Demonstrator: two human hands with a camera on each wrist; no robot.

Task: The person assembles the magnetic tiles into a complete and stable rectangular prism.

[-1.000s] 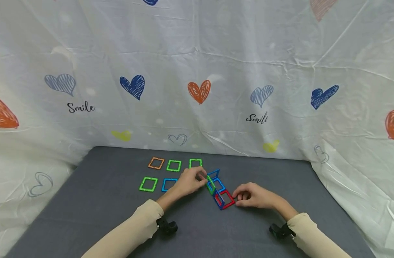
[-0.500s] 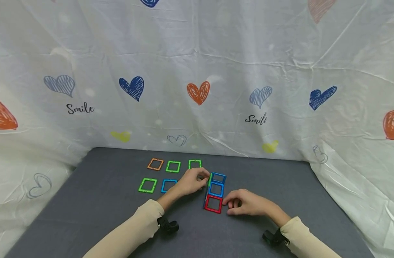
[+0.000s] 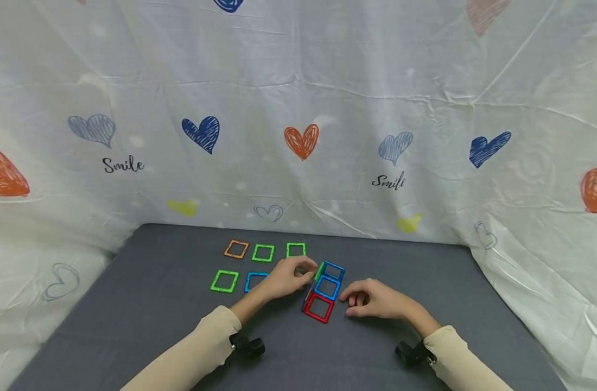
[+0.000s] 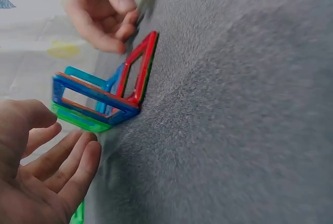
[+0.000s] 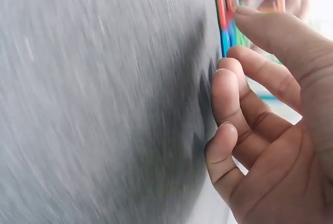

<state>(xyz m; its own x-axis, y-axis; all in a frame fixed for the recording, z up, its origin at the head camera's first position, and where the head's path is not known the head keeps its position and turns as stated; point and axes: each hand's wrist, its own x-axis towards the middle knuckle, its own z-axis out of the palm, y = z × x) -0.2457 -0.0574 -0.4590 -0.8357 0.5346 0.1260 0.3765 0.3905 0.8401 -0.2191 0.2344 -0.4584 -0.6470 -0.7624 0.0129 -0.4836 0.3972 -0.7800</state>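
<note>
Several square frame-shaped magnetic tiles are joined on the dark table. A red tile and a blue tile lie flat, side by side. Another blue tile stands at their far end, and a green tile stands along the left side. In the left wrist view a dark blue tile also stands upright beside the red one. My left hand is at the green tile, fingers loosely bent; whether they touch it is hard to tell. Just right of the joined tiles, my right hand hovers with relaxed fingers, holding nothing.
Loose tiles lie to the left: an orange one, a green one, another green one, a nearer green one and a blue one partly behind the left hand. A white cloth with hearts hangs behind the table.
The joined tiles have turned clockwise, their red end swinging toward the left. My right hand followed leftward, then backed off slightly. My left hand has stayed nearly in place.
</note>
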